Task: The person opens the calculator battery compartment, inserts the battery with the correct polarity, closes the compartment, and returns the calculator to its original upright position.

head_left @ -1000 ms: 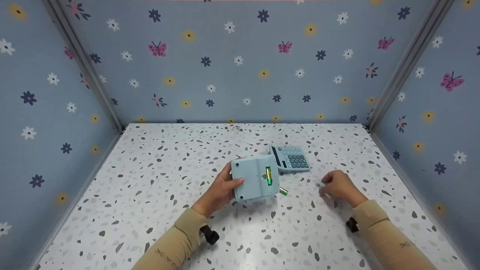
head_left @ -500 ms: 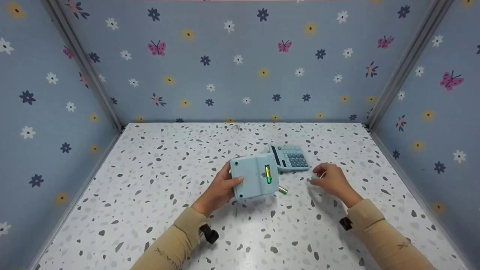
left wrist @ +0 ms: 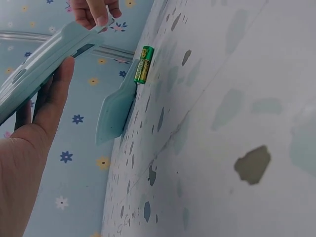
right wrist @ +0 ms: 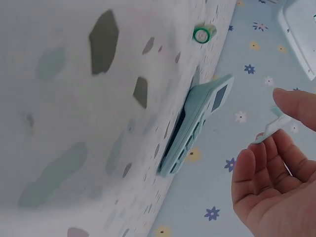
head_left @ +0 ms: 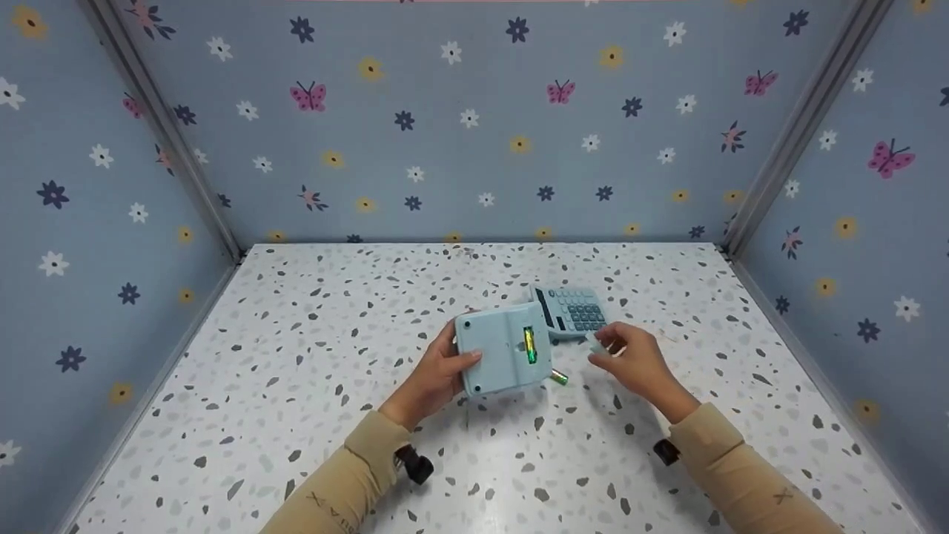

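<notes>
My left hand (head_left: 434, 378) grips a light blue calculator (head_left: 491, 363) off the table, its back toward the head camera and the thumb across it. A green and gold battery (head_left: 530, 345) sits in the uncovered slot on that back. Between thumb and fingers, my right hand (head_left: 636, 360) pinches a small light blue battery cover (right wrist: 270, 129), just right of the held calculator. One loose green battery (left wrist: 143, 65) lies on the table under the held calculator's right edge, partly hidden in the head view.
A second light blue calculator (head_left: 582, 311) lies keys up behind the held one, which overlaps its left side in the head view. The speckled white table (head_left: 334, 297) ends at patterned blue panels (head_left: 474, 119) behind and at both sides.
My right hand has moved left with the battery cover, toward the held calculator. The left hand and its calculator have stayed almost still.
</notes>
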Demonstrator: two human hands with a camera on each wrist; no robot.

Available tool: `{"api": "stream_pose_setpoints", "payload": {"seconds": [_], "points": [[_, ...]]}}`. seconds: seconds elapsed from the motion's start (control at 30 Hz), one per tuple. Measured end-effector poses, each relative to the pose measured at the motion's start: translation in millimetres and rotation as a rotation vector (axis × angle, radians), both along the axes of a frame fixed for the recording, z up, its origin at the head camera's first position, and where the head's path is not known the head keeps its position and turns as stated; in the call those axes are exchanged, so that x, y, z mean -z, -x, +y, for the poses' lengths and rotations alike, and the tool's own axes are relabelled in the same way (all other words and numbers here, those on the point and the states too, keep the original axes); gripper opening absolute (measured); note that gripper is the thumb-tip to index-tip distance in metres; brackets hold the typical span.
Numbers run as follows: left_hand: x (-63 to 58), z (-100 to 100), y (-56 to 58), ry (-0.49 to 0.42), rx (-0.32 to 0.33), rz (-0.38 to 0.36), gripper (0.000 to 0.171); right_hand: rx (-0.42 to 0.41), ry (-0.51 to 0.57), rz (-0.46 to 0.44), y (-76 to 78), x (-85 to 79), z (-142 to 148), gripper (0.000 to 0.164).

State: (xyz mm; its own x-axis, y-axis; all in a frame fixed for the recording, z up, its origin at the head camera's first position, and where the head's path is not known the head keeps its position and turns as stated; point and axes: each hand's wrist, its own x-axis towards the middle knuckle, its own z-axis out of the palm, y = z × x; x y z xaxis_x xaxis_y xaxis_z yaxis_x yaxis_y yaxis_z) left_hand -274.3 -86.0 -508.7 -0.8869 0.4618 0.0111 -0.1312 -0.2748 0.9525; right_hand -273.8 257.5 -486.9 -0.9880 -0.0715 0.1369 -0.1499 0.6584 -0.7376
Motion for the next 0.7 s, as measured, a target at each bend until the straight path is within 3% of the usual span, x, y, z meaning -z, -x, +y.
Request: {"api": "stream_pose_setpoints", "payload": {"seconds": [0.7], "points": [[-1.6,3.1,-0.4,-0.041,0.005,0.007,0.073,-0.058,0.187,-0.001,-13.7,-10.3,-38.1,0.030]]}}
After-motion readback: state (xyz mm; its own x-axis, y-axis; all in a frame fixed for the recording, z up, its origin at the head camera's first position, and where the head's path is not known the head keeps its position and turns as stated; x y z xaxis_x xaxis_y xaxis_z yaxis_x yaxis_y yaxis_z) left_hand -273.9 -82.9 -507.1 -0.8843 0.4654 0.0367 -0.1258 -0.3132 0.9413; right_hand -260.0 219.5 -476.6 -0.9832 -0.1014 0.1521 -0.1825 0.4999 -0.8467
